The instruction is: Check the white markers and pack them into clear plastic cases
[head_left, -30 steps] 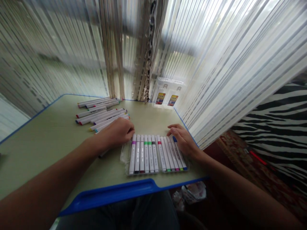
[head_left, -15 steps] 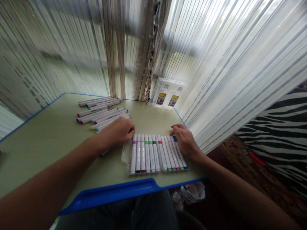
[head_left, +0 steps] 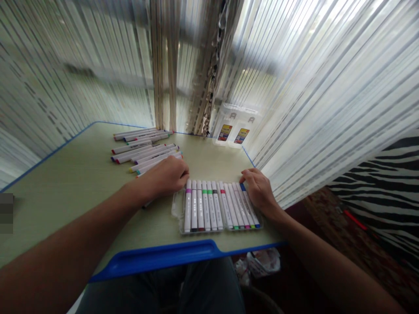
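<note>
A clear plastic tray [head_left: 177,208] near the table's front edge holds a row of white markers [head_left: 216,206] with coloured caps. My left hand [head_left: 166,176] lies at the tray's upper left corner, fingers curled down, and a marker end pokes out below the wrist. My right hand [head_left: 258,189] rests on the tray's right side, fingers bent over the blue-capped marker [head_left: 250,208]. Behind my left hand, several loose white markers [head_left: 144,150] lie in a slanted group on the table.
The pale green table [head_left: 72,183] has a blue rim and a blue groove [head_left: 157,257] at the front. Two clear lids with labels [head_left: 234,131] lean at the back. Sheer striped curtains [head_left: 310,96] surround the table. A zebra-pattern fabric [head_left: 386,192] is at the right.
The view has shifted a little, so everything sits slightly further right. Both hands stay at the tray's two sides with hardly any movement.
</note>
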`<state>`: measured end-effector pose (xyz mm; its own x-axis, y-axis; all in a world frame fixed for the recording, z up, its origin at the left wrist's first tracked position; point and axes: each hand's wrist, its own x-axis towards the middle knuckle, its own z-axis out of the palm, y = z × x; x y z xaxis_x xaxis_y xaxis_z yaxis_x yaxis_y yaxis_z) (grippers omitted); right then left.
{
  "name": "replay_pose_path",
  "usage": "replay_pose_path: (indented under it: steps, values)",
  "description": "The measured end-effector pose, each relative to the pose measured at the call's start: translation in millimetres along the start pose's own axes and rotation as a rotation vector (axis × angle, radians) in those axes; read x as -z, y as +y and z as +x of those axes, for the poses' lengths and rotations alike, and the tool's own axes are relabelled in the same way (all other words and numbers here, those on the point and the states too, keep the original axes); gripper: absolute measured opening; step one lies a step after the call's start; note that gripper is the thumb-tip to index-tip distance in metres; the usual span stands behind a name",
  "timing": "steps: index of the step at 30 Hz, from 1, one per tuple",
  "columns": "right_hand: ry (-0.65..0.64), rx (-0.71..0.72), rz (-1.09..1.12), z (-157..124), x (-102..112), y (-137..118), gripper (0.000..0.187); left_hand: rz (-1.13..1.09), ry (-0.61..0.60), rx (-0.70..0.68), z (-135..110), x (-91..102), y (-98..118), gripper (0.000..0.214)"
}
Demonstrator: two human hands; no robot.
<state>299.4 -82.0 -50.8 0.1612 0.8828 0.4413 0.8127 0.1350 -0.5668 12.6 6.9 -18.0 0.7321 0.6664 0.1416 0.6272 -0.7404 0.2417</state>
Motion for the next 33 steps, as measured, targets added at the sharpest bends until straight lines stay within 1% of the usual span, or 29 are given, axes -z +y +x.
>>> replay_pose_path:
  steps: [11, 16, 24, 33]
  values:
    - [0.034, -0.007, 0.009, -0.4, 1.3, 1.5, 0.048, 0.003, 0.0, 0.008, 0.0, 0.5, -0.4, 0.026]
    - [0.049, 0.019, 0.043, -1.4, 2.3, 1.5, 0.046, 0.014, -0.001, -0.006, 0.3, -1.2, -1.2, 0.026]
    - [0.055, 0.013, 0.044, -2.2, 3.3, 2.8, 0.047, -0.002, -0.009, 0.018, -0.2, 2.7, 2.6, 0.026]
    - [0.04, -0.011, 0.062, -2.5, 2.0, 4.7, 0.048, -0.009, 0.012, -0.005, -0.5, 1.4, 0.2, 0.026]
